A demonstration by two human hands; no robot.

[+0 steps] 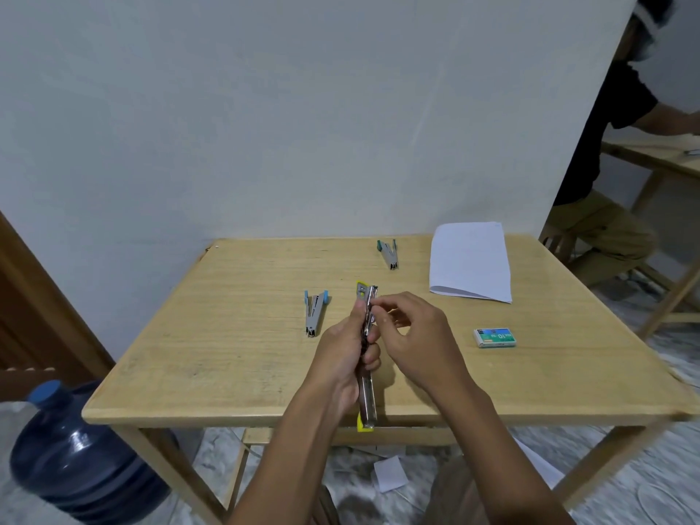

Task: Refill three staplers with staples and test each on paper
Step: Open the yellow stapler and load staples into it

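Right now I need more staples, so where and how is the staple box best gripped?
Probably from above, with the grip across its long sides: the staple box lies flat on the table, its long sides facing near and far, both free.

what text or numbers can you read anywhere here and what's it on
"No.10": on the staple box, upside down from this view.
Other print on the box: too small to read.
Paper: only faint marks, unreadable.
Yellow stapler: nothing legible.
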